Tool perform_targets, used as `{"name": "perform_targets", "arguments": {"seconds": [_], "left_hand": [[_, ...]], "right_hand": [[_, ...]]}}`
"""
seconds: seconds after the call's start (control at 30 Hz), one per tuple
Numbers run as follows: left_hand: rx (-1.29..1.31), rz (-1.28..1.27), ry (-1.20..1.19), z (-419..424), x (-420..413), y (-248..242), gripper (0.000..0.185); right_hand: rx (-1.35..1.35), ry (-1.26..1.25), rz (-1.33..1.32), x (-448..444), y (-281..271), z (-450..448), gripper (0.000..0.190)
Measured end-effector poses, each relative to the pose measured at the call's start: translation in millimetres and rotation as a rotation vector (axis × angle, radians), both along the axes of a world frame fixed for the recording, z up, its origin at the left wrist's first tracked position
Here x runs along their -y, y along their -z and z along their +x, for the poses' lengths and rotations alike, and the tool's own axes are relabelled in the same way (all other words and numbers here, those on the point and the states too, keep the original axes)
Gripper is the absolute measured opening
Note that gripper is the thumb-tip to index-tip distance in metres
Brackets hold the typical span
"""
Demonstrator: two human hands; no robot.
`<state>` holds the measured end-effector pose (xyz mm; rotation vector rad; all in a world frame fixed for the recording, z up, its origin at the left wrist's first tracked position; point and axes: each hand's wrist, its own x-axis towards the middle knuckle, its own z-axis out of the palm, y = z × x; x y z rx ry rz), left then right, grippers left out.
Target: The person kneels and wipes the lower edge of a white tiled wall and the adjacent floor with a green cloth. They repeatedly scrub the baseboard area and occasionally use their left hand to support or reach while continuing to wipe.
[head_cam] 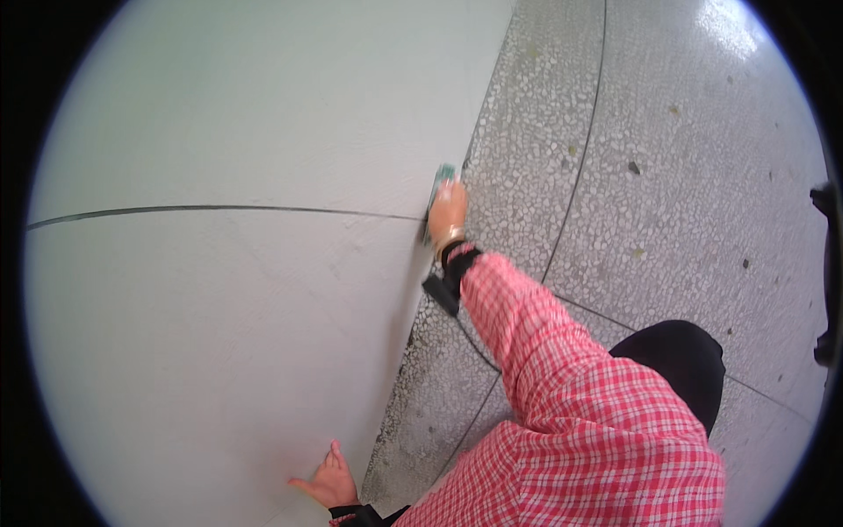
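My right hand (449, 207) is closed around a narrow, flat, green-ended hand tool (446, 172), blurred and mostly hidden under the fingers. The tool lies against the white wall-like surface (230, 316), at its border with the speckled terrazzo floor and by the end of a dark seam (230, 208). Low in the view, my left hand (332, 481) is spread on or close to the same white surface, with nothing in it. Red-and-white checked sleeves with black cuffs cover both arms.
Pebbled terrazzo floor (658, 197) with thin dark joint lines fills the right side. A black strap-like item (440, 294) is at my right wrist. A rounded black shape (678, 369) shows beside the checked shirt, and dark objects stand at the far right rim.
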<state>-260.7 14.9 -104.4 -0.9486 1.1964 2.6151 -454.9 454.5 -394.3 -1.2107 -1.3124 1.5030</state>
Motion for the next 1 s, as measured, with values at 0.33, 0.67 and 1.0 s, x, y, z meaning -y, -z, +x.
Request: {"name": "perform_targets", "arguments": {"seconds": [0.33, 0.67, 1.0], "left_hand": [[-0.004, 0.062, -0.046, -2.7, 6.3, 5.5, 0.128], [0.000, 0.024, -0.026, -5.4, 8.3, 5.1, 0.125], [0.095, -0.098, 0.019, -5.1, 18.2, 0.7, 0.123]], "right_hand": [[0.061, -0.069, 0.074, 20.5, 0.8, 2.0, 0.041], [0.195, -0.069, -0.036, 33.5, -11.3, 4.6, 0.047], [0.148, -0.040, 0.091, 64.1, 5.7, 12.0, 0.048]]}}
